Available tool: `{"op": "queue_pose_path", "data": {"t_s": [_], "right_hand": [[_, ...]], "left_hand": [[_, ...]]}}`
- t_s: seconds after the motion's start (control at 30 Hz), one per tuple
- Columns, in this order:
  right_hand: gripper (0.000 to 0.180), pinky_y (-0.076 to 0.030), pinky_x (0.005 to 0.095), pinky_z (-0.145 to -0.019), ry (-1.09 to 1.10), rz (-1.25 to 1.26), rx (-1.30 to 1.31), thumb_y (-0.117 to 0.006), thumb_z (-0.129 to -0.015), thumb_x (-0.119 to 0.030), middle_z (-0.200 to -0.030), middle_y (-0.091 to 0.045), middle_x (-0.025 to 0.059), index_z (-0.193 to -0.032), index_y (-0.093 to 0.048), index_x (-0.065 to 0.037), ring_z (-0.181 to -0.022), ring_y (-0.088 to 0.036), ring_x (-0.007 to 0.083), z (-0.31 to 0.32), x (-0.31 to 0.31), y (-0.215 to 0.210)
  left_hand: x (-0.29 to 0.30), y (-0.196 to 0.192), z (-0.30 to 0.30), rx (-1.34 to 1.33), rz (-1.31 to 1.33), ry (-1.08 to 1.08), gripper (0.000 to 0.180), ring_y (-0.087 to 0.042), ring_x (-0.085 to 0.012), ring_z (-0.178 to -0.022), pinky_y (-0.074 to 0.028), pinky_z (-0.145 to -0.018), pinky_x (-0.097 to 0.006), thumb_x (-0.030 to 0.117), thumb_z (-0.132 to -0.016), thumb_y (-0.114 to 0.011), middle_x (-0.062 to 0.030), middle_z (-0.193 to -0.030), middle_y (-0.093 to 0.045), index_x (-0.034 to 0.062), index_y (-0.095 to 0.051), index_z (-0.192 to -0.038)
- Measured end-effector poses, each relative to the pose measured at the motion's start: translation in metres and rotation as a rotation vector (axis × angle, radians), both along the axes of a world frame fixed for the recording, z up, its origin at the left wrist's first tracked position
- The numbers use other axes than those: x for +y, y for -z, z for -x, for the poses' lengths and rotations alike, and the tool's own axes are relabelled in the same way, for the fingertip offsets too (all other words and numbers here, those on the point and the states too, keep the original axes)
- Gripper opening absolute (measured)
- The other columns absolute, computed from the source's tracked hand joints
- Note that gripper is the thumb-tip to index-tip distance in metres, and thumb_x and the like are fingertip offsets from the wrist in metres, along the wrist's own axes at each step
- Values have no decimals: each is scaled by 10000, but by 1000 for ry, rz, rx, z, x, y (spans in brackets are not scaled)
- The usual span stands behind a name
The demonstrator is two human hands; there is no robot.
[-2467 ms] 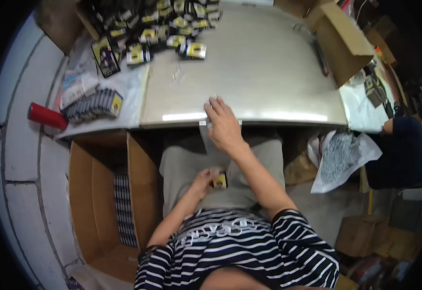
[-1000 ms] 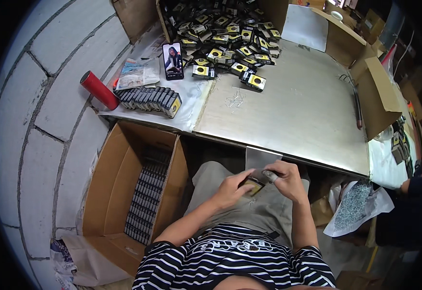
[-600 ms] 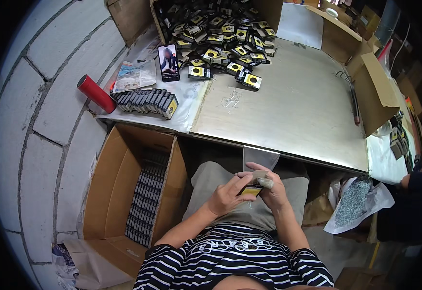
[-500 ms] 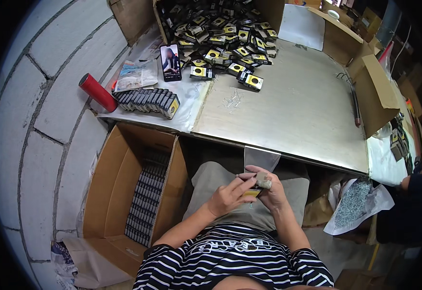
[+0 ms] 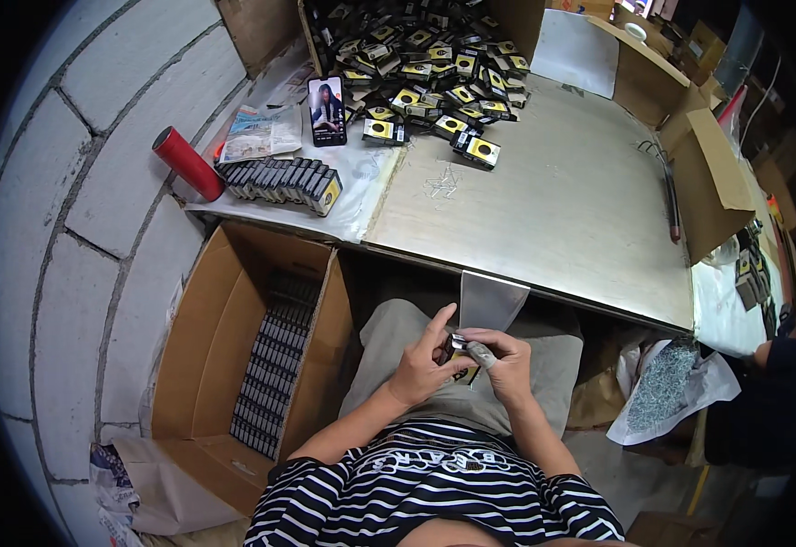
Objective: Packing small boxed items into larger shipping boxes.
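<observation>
Above my lap, both hands are on one small black-and-yellow box [image 5: 464, 373]. My left hand [image 5: 419, 367] grips its left side, with the index finger pointing up off it. My right hand [image 5: 509, 367] closes on its upper end, the thumb wrapped in a greyish cover. The fingers hide much of the box, including what they pinch at its top. Beyond the table edge lies a heap of similar boxes [image 5: 430, 71], one loose box [image 5: 475, 149] nearest me. Thin metal pins [image 5: 443, 181] lie scattered on the metal tabletop [image 5: 544, 210].
Left of my legs stands a cardboard carton [image 5: 188, 365] with rows of packed boxes [image 5: 270, 383]. A phone [image 5: 327, 111], a red cylinder [image 5: 187, 163] and a row of boxes [image 5: 284, 185] occupy the table's left. At right hangs a bag of metal pieces [image 5: 662, 387], near a person's dark sleeve [image 5: 785, 383].
The box has turned more upright between my hands. My left index finger has lifted away, and my right fingers have moved over the box's top end.
</observation>
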State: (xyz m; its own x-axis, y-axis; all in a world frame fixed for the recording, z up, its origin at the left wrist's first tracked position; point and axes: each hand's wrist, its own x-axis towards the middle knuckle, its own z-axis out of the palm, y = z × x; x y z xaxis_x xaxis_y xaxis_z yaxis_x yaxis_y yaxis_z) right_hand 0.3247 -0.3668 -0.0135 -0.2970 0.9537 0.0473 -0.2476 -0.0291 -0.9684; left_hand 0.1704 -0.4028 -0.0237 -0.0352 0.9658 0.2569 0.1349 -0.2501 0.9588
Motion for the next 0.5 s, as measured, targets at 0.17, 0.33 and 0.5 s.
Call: {"op": "queue_pose_path", "data": {"t_s": [0.17, 0.33, 0.5], "right_hand": [[160, -506, 247, -776, -15, -3, -184, -652, -829, 1, -938, -702, 84, -981, -699, 7, -853, -640, 127, -11, 3, 10], [156, -507, 245, -794, -68, 48, -231, -633, -834, 11, -933, -705, 82, -976, -697, 14, -864, -650, 142, -20, 7, 7], [150, -495, 247, -825, -68, -38, -212, -619, -840, 1, -960, -699, 80, -971, -693, 13, -916, -640, 147, -17, -4, 1]], "left_hand": [[-5, -1, -1, 42, 27, 48, 827, -406, -57, -591, -364, -504, -210, 78, -768, -763, -15, -686, -486, 46, -287, -1444], [-8, 1, 1, -63, 117, 97, 774, -407, -46, -597, -362, -507, -205, 57, -772, -756, 1, -686, -500, 49, -336, -1422], [-1, 3, 0, -219, 214, 99, 609, -452, -10, -590, -344, -507, -165, 37, -764, -756, 4, -727, -572, 10, -491, -1312]]}}
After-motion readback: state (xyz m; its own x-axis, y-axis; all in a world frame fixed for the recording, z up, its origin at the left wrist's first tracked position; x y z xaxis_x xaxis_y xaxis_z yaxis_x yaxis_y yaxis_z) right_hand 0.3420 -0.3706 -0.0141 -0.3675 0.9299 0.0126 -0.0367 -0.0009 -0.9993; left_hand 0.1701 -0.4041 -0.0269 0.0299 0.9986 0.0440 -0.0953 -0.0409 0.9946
